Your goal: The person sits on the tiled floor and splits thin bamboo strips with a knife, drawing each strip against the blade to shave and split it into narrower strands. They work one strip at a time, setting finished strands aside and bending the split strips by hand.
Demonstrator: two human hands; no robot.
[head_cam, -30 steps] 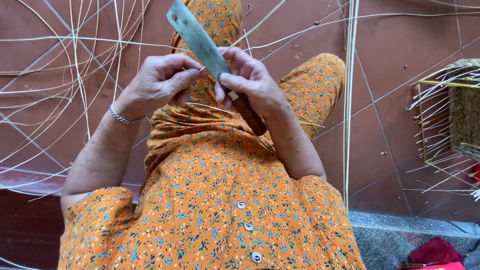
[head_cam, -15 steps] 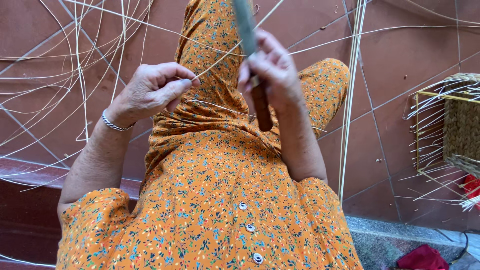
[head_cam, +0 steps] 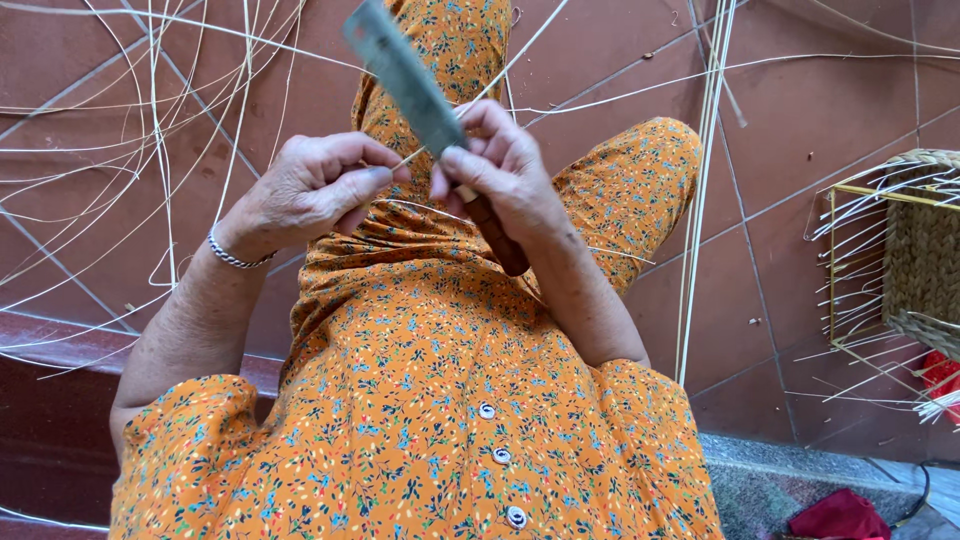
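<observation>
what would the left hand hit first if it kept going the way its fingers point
Probably the right hand. The left hand pinches a thin strip with its fingers aimed toward the knife blade and that hand, close by. Depth is hard to judge, so it could touch the blade first.

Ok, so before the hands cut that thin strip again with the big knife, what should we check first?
1. Right hand wraps the knife's dark handle: ok.
2. Left hand pinches the thin cane strip near the blade: ok.
3. Blade points up and away from the body: ok.
4. Left fingertips are well away from the blade's edge: not ok, they look very close.
5. Blade is sharp enough: cannot tell.
6. Loose cane strips on the floor stay out of the way: ok; they lie to the sides.
</observation>
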